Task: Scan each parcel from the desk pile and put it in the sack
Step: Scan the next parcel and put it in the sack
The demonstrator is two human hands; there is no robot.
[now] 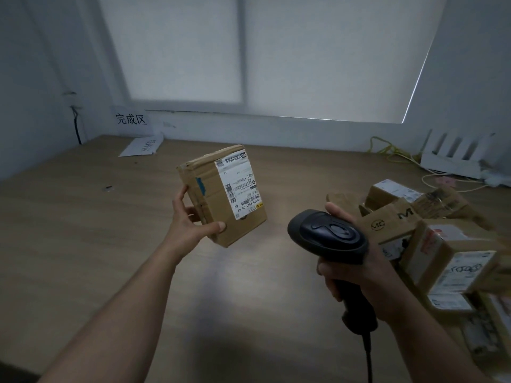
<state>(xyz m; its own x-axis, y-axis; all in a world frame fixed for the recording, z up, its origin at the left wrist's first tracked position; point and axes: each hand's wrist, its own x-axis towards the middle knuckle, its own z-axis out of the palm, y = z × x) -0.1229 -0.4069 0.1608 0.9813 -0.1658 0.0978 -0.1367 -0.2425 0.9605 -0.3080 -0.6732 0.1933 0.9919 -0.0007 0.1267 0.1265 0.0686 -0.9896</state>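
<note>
Bare table (69, 230) is stretching along the left edge and through the middle, leaving room to pass. Over the middle a held box (221, 194) and a scanner (329, 236) are hanging apart, a gap showing between them. A pile of boxes (448, 252) is crowding the right edge. A white rack (453, 158) and loose cables (387, 146) are filling the far right corner. Paper (142, 146) is lying flat in the far left corner.

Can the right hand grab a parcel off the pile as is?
Probably not yet. The right hand grips the scanner, so its fingers are taken, though the pile lies right beside it with nothing between.
</note>
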